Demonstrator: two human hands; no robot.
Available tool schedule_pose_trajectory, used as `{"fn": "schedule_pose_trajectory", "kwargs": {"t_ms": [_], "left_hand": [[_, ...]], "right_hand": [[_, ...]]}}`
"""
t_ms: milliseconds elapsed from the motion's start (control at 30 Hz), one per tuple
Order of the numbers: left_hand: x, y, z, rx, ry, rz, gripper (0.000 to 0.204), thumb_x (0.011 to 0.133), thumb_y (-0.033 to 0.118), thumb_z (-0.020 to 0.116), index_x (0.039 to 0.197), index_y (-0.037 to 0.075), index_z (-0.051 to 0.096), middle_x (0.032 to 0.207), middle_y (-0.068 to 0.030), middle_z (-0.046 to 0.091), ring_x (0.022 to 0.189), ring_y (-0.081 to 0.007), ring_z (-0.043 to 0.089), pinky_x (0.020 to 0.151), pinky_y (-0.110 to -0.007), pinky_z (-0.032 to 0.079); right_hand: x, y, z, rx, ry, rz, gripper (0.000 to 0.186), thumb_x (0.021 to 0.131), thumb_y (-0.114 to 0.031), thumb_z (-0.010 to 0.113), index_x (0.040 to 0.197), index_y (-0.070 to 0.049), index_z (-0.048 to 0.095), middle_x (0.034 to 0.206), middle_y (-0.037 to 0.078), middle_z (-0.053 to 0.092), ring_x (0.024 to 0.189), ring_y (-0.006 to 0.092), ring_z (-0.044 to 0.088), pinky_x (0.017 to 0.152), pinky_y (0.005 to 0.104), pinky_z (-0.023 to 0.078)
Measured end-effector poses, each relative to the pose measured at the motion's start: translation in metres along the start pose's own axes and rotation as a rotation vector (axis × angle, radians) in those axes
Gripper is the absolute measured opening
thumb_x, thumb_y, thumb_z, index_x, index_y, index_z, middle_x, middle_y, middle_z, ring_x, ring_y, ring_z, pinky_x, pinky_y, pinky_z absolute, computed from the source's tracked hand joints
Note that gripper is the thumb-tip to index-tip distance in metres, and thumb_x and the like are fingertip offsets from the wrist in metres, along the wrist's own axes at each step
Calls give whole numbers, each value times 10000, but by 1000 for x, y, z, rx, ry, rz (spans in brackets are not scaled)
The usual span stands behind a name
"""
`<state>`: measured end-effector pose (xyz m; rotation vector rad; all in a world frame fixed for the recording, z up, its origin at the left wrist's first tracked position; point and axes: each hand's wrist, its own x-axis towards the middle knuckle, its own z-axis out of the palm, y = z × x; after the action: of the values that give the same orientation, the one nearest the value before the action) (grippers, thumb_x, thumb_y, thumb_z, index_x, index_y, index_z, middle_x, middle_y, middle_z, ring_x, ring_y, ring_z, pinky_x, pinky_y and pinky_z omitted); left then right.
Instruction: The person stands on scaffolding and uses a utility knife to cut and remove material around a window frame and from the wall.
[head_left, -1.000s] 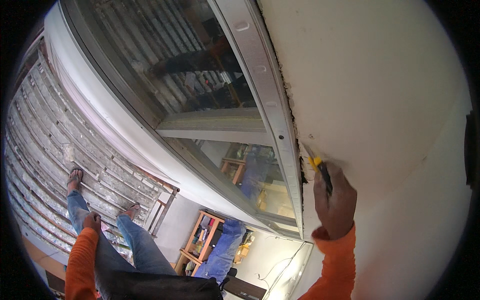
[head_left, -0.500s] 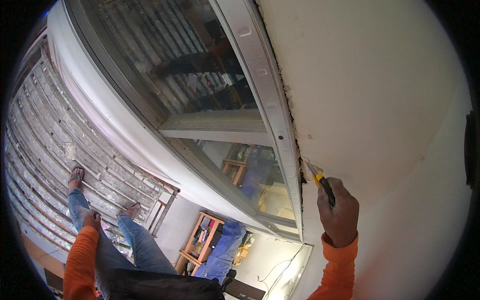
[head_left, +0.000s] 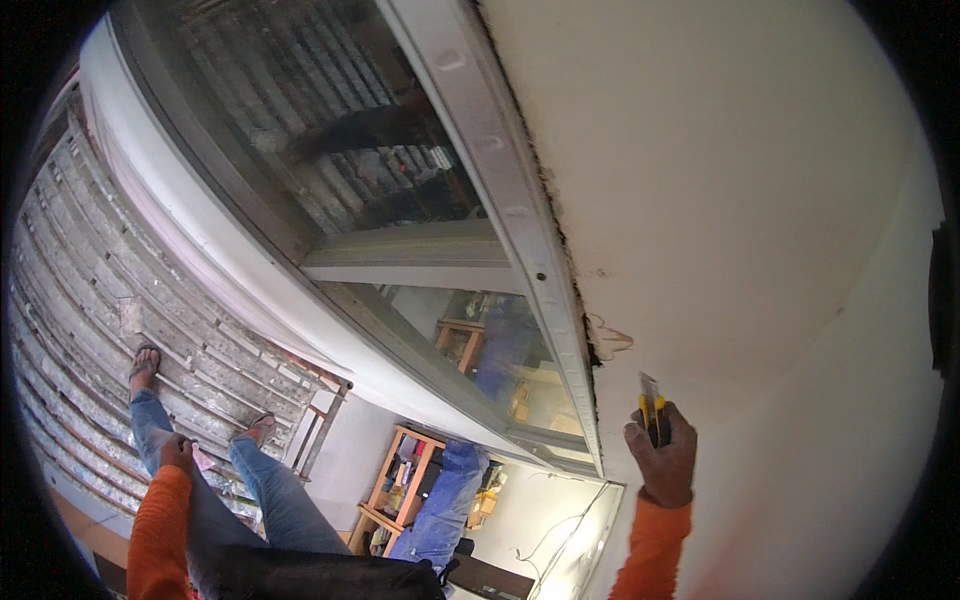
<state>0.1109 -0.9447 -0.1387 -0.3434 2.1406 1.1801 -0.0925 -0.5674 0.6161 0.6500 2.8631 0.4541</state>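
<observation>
Just right of the metal window frame (head_left: 512, 205), the right hand (head_left: 668, 465) is gripping a yellow-and-black cutter (head_left: 660, 425), its blade (head_left: 648, 385) pointing upward and standing apart from the frame. Well below and left of the frame, the left hand (head_left: 177, 453) is resting by a jeans leg (head_left: 222, 515); how open, or holding what, I cannot tell.

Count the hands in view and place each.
2. The left hand is at lower left, over the jeans; the right hand is at lower right, before the wall, holding a cutter. The glass is too dark to show reflected hands clearly.
</observation>
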Motion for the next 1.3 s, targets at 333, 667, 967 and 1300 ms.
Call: {"fn": "schedule_pose_trajectory", "kwargs": {"t_ms": [333, 667, 967, 1300], "left_hand": [[-5, 2, 1, 15, -41, -18, 186, 862, 179, 641, 909, 1, 665, 901, -239, 699, 870, -400, 687, 796, -478, 531], [-14, 29, -16, 64, 11, -105, 175, 857, 170, 627, 892, 10, 690, 861, -241, 704, 830, -405, 694, 778, -466, 542], [-15, 64, -43, -76, -15, -79, 192, 869, 153, 601, 907, -11, 692, 865, -254, 698, 822, -412, 688, 767, -465, 540], [0, 45, -34, -72, 83, -75, 171, 873, 137, 599, 892, -19, 666, 873, -268, 690, 829, -421, 683, 774, -471, 536]], "right_hand": [[5, 26, 144, 769, 470, -144, 134, 953, -93, 589, 1073, -33, 581, 1175, 143, 591, 1077, 212, 564, 925, 354, 463], [23, -15, 149, 544, 573, -272, 263, 938, -73, 555, 1189, -19, 609, 1293, 197, 546, 1180, 269, 544, 976, 398, 452], [48, -109, 90, 772, 367, -517, 252, 968, -99, 509, 1194, 8, 536, 1204, 170, 583, 742, 172, 634, 675, 286, 520], [91, -242, -47, -111, 316, -730, 160, 951, -134, 563, 1061, -19, 542, 687, 174, 580, 575, 367, 600, 535, 432, 474]]}}
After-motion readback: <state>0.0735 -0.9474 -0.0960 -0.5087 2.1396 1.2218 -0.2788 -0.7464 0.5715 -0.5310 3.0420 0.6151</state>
